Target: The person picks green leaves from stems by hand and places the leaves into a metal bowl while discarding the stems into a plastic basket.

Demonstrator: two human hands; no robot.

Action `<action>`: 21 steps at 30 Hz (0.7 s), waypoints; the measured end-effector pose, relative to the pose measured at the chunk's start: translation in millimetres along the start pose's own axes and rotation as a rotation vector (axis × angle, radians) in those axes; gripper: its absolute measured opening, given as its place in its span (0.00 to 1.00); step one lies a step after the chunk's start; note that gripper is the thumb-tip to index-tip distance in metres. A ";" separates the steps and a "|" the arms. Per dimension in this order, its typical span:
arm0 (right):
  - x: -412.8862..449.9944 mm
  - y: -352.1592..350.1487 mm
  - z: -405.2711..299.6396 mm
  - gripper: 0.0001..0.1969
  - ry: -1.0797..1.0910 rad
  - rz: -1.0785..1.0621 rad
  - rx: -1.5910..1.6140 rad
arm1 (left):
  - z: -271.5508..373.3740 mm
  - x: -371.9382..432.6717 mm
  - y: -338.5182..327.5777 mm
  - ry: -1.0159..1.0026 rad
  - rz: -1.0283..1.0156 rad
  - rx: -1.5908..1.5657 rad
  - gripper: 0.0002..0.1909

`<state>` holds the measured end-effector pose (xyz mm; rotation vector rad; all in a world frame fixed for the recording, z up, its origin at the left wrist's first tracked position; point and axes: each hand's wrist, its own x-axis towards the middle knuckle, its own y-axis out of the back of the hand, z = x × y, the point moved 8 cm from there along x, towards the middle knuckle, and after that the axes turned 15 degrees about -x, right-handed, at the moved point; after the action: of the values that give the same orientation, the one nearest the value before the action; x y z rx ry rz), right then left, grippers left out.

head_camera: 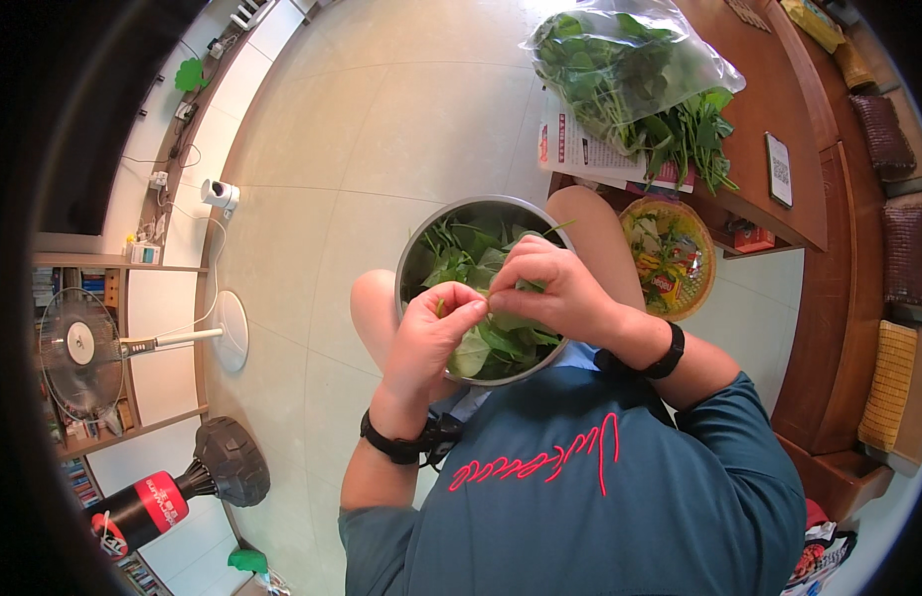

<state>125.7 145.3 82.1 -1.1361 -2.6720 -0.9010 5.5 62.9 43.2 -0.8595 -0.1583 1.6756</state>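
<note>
Both my hands are over a round metal pot [407, 257] of loose green leaves [468, 253], which rests on my lap between my knees. My left hand [437, 324] pinches a thin green stem [441, 306] between thumb and fingers. Its fingertips meet those of my right hand [539, 279], which is closed on a leafy green sprig; a stem tip [561, 225] sticks out above it. How much of the sprig lies inside the fingers is hidden. More leafy greens [699, 138] lie at the table's edge, partly inside a clear plastic bag [640, 63].
Right of my knee stands a yellow basket [708, 264] holding stems and wrappers. The wooden table [796, 82] bears printed paper [580, 149] and a phone [778, 170]. A fan [81, 344] and a boxing-style stand [230, 462] are at the left. A wooden bench [841, 313] lines the right.
</note>
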 end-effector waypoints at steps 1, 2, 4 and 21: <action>0.3 0.4 0.2 0.04 0.000 0.000 0.001 | -0.3 0.2 0.9 0.000 0.000 0.001 0.03; 0.5 2.9 5.7 0.04 -0.060 0.025 0.108 | -0.7 0.9 3.4 -0.006 0.006 0.027 0.03; 0.5 5.8 12.1 0.04 -0.121 0.048 0.217 | -2.2 2.1 9.0 -0.012 0.012 0.052 0.04; 8.6 -0.9 -8.3 0.12 0.099 0.001 -0.152 | 11.1 -4.9 13.2 -0.083 0.053 0.085 0.07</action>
<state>117.9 145.6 91.1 -1.0901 -2.5613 -1.1464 -11.4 58.2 46.5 -0.7373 -0.1211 1.7558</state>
